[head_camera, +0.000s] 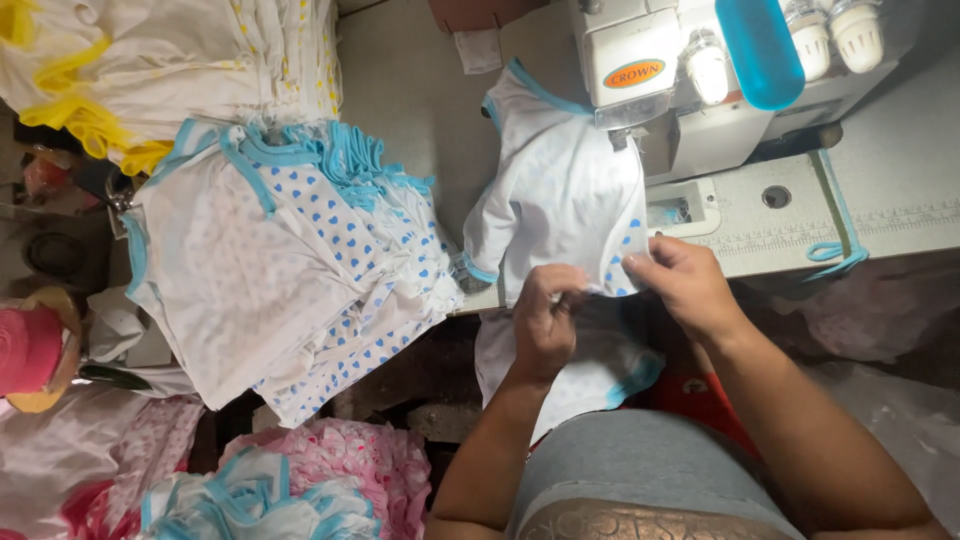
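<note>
A small white garment with blue trim and blue heart print lies on the sewing table, its top under the sewing machine head. Both my hands grip its lower edge at the table's front. My left hand pinches the hem with closed fingers. My right hand holds the edge at the heart-printed corner. Part of the garment hangs down over my lap.
A tall pile of like white-and-blue garments lies left on the table. White-and-yellow ones are stacked behind. Pink and blue-trimmed fabric sits below left. A blue cone and thread spools top the machine. A blue cord lies right.
</note>
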